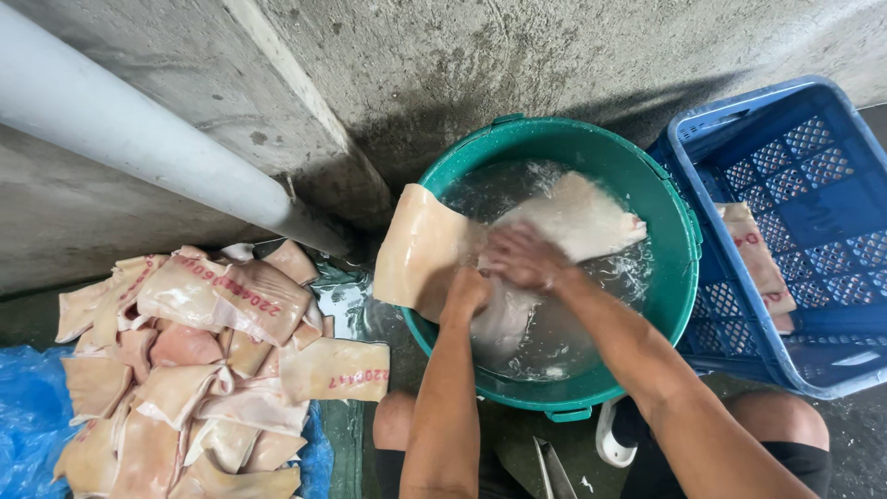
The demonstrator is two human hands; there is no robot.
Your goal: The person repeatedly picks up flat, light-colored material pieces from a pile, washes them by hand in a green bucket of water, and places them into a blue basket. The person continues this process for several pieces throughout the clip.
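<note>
Crouched over a green tub (679,277) of water, left hand (465,294) and right hand (524,257) both clamped on a pale slab of pork skin (573,217), half sunk, one flap draped over the near rim. Wet, limp and likely slippery; heavy enough to sag, so best gripped by a bunched fold, not a flat edge. More skin pieces (199,370), some stamped in red, heaped on blue plastic sheeting (28,416) on the concrete floor at left. One piece (753,254) lying in the blue crate (813,212) just right of the tub. Grey pipe (139,139) slanting along the wall.
</note>
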